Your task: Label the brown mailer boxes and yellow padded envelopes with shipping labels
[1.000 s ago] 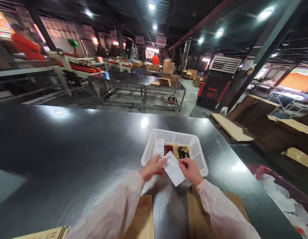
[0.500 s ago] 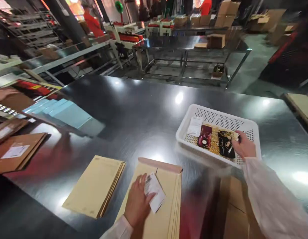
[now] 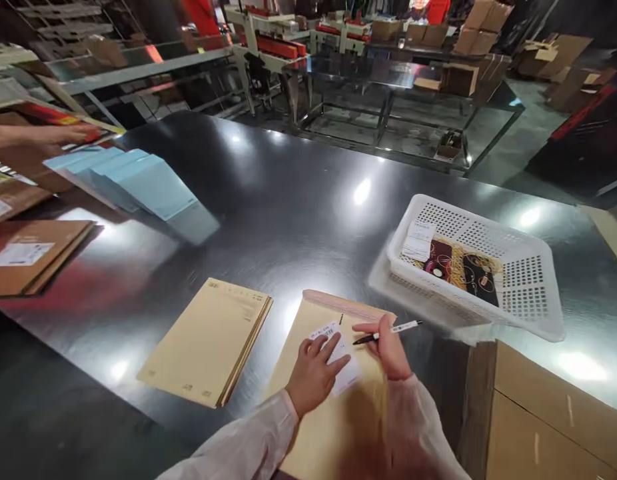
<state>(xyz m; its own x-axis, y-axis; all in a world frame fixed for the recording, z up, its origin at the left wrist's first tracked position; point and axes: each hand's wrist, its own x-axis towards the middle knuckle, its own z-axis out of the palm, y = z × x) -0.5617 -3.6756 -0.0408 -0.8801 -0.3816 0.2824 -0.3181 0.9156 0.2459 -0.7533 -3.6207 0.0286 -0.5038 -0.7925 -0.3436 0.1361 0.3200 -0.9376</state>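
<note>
right hand (image 3: pixel 391 347) has moved from white basket (image 3: pixel 528 293) to over yellow envelope stack (image 3: pixel 333 433), gripping pen (image 3: pixel 407 327); left hand (image 3: pixel 312 377) spread, fingers on white slip (image 3: pixel 346 377); slip lies atop that stack; second envelope stack (image 3: pixel 203 347) to its left.

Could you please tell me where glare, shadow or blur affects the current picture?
In the head view, bright glare spots lie on the dark table; in the head view, a soft shadow darkens the lower part of the envelope beneath the label; also in the head view, the shelving at upper left is blurred.
</note>
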